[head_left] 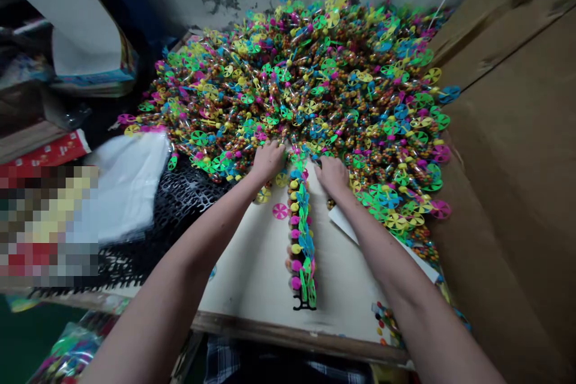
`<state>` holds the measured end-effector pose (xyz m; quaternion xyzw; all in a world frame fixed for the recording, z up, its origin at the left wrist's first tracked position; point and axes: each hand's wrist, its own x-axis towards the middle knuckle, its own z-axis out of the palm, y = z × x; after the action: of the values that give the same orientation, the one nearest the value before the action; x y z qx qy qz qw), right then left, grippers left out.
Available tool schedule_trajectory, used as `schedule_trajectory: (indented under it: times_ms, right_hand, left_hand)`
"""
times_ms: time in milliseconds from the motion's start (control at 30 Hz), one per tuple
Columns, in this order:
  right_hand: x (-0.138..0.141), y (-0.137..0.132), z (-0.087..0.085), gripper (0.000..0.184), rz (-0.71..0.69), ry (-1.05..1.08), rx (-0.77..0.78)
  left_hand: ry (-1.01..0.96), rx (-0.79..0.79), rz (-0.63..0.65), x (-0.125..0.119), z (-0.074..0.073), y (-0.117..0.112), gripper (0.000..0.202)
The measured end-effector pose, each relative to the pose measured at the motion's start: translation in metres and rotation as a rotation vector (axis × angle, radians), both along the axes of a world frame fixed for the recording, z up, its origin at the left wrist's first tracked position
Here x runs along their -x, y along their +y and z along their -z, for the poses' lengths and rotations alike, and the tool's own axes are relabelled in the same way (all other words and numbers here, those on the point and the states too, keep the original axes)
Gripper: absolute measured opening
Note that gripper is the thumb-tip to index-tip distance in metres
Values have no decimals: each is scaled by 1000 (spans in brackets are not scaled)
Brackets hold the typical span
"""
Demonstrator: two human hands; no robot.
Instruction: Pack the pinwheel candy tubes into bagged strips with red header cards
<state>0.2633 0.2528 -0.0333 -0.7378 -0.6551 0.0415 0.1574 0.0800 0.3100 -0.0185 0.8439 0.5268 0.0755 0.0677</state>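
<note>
A row of small candy tubes (294, 233) with coloured fan tops stands in a narrow black plastic rack (305, 303) on the pale board in front of me. My left hand (269, 163) is at the far left end of the row, against the pile, its fingers curled; what they hold is hidden. Across the row, my right hand (333, 175) has its fingers closed near the rack's far end, and a small dark bit shows at the fingertips. Beyond both hands rises a large heap of candy-filled tubes (315, 84) with pink, green, yellow and blue fans.
Beside the row lies a loose pink fan (279, 211). Black mesh racks (189, 198) and white plastic bags (130, 180) are on the left. Cardboard boxes (508, 192) border the right side. Several loose candies (380, 331) sit near the table's front edge (288, 336).
</note>
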Motion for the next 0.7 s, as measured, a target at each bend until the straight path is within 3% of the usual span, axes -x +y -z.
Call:
schedule_trajectory:
  times_ms: [133,300,400,467,567,700]
  right_hand:
    - [-15,-23,-3,14,-40,153,-145]
    - [-29,-89,-16,25,46,375,-338]
    - [-26,-139,-16,32,128,580,-303]
    - [-19,-170,-11,36,180,724,-238]
    - [-4,-209,-1,39,231,895,-148]
    - [19,-244,6,37,210,1013,-101]
  left_hand:
    - [-261,109,52,19,-3,-11,29]
    - [-936,360,25,58,-26,-58,39]
    - [-1245,552,-75,74,-38,-102,43]
    - [-1377,596,-156,79,-40,-132,41]
    - [-1486,584,-288,81,-35,-168,44]
    - [-1528,675,-481,80,-27,-199,42]
